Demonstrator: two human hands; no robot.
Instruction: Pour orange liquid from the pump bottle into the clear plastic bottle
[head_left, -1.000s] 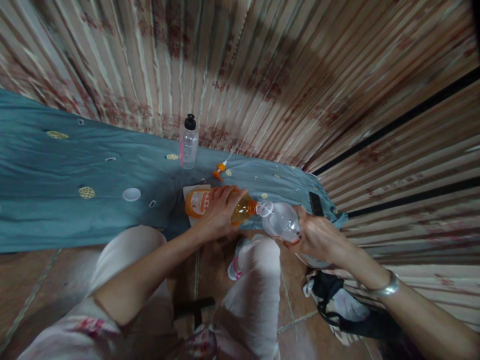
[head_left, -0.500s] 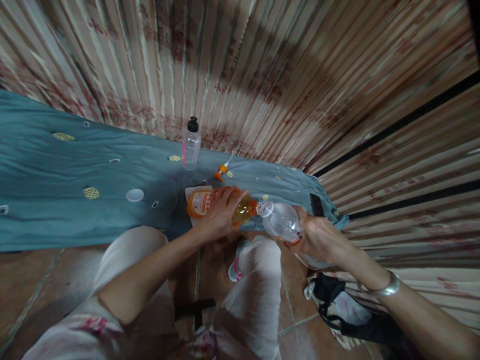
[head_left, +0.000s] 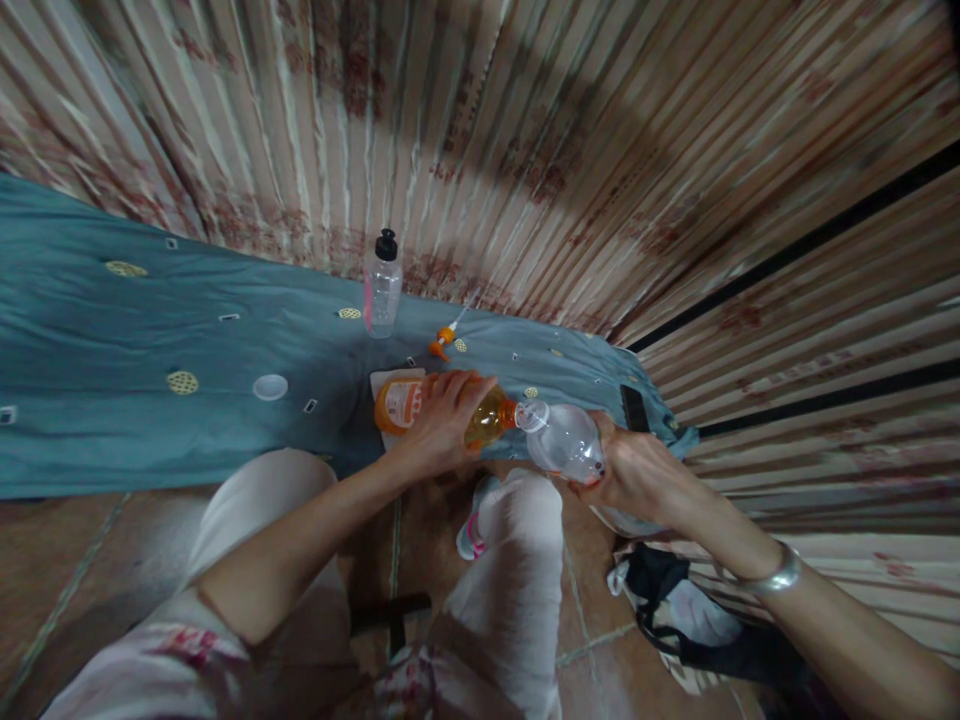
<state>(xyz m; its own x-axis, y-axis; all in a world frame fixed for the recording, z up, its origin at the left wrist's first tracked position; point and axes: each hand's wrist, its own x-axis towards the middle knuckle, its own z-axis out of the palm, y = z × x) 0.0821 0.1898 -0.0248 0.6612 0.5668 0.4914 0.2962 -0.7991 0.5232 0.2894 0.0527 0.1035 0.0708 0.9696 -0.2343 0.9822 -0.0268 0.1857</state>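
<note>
My left hand (head_left: 442, 425) is wrapped round an orange dish soap bottle (head_left: 487, 415), which lies tipped sideways with its neck toward the right. Its label and base show to the left of my fingers. In my right hand (head_left: 630, 470) is a clear plastic bottle (head_left: 562, 440), tilted so its open mouth meets the soap bottle's neck. Whether liquid is flowing between them I cannot tell. Behind my left hand an orange pump top (head_left: 442, 342) with a thin tube lies on the teal cloth (head_left: 225, 350). A whitish flat piece partly shows under the soap bottle.
A clear bottle with a black cap (head_left: 383, 290) stands on the cloth near the pleated curtain (head_left: 450, 130). A round white lid (head_left: 270, 387) lies left, a dark phone-like object (head_left: 634, 408) right. A dark bag (head_left: 690, 620) sits on the tiled floor (head_left: 67, 560).
Almost nothing differs. Both hands hold the two bottles mouth to mouth as before; the view has shifted very slightly.
</note>
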